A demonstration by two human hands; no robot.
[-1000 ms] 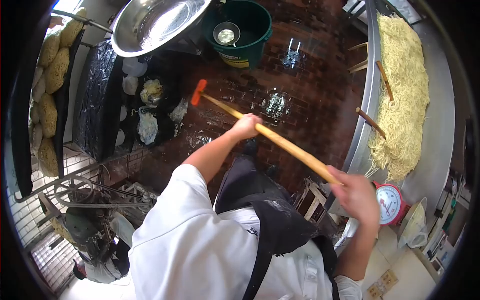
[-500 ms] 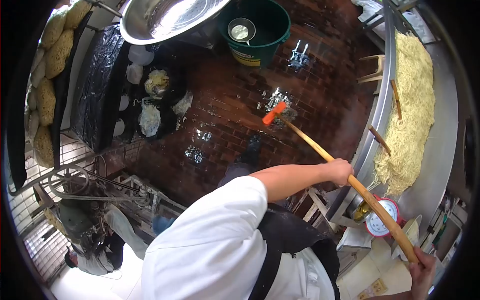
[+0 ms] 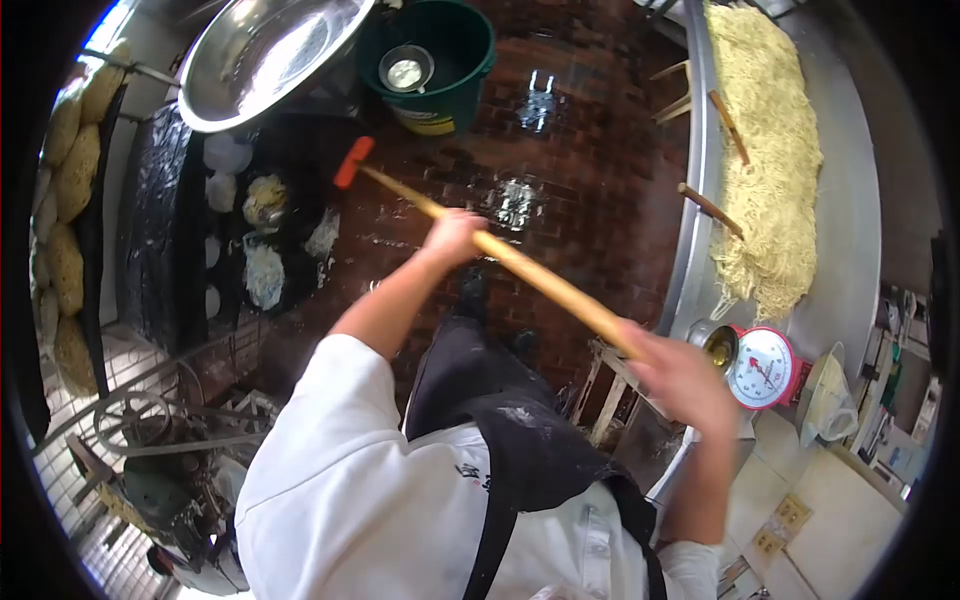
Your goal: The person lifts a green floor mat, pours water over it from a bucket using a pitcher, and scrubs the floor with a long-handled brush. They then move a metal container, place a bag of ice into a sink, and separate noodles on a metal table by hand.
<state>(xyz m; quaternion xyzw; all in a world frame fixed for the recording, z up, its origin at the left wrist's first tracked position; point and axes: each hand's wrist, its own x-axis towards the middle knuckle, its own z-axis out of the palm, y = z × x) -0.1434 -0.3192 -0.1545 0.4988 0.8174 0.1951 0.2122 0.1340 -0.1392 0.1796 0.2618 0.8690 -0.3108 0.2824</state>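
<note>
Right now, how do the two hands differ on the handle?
Left hand grips the wooden handle partway along, nearer its orange head; right hand grips the near end. Left hand hangs over the brick floor; right hand is by the red scale. Both are shut on it.

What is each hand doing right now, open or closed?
Left hand: closed around the wooden handle, nearer its orange end.
Right hand: closed on the handle's other end, though it is blurred.

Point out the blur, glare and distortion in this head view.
Head view: motion blur smears the right hand on the wooden handle, the left hand gripping it is sharper; glare spots shine on the wet brick floor; fisheye bends the table rim, corners black.
</note>
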